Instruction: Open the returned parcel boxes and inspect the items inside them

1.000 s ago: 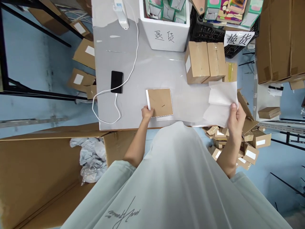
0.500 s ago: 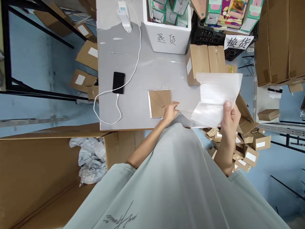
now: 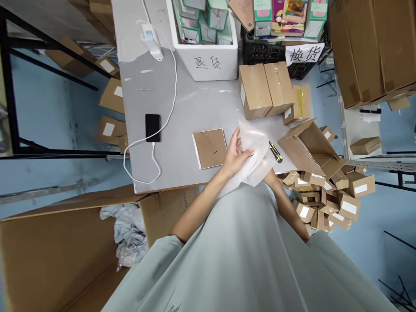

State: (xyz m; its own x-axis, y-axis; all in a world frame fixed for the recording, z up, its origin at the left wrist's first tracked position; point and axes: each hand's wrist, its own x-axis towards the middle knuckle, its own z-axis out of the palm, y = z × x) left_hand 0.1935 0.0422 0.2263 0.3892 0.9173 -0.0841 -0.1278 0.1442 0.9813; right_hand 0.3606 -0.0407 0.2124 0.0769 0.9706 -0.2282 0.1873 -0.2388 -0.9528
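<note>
A thin white translucent sheet (image 3: 256, 149), bunched and folded, hangs in front of my body at the table's front edge. My left hand (image 3: 236, 155) has the sheet between thumb and fingers at its left side. The fingers of my right hand (image 3: 269, 177) are hidden behind the sheet's lower right part. Left of my left hand, a flat brown square piece (image 3: 209, 148) with a white edge lies on the grey table (image 3: 182, 99). A yellow and black cutter (image 3: 275, 152) rests just right of the sheet.
A black phone (image 3: 153, 127) with a white cable lies at the left. Behind are a white foam box (image 3: 214, 63) and a black crate (image 3: 263, 51). Brown cartons (image 3: 255, 91) stand at the back right; an open carton (image 3: 312, 147) is at the right edge, a large one (image 3: 65, 251) lower left.
Both hands have come together, and the spread sheet is now bunched. My right hand moved left and down behind it. The view has shifted, and the cutter now shows.
</note>
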